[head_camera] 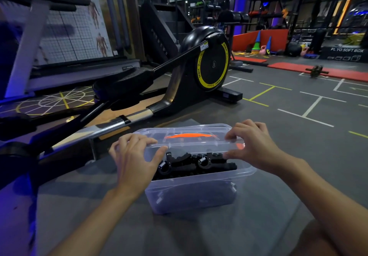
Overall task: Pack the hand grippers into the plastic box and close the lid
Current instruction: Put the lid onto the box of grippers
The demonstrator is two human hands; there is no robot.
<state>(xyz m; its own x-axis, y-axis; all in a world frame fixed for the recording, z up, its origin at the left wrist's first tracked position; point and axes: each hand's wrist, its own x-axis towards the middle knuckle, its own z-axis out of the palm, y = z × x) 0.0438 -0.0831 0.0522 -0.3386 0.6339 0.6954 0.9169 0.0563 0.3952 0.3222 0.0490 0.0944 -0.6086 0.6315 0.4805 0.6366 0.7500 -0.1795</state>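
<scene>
Head view: black, knobbly grippers (191, 163) with steel coil springs lie in the clear box (191, 198) on a grey mat (258, 216). Left hand (133, 160) and right hand (256, 146) pinch the clear lid (199, 146) (orange handle) over it, thumbs beneath.

Both bare forearms are reaching forward. The left grip (133, 157) is pinching the lid (191, 144) at its left end, fingers spread on top, thumb beneath the edge. The right grip (252, 146) is pinching the right end likewise, fingers curled.
</scene>
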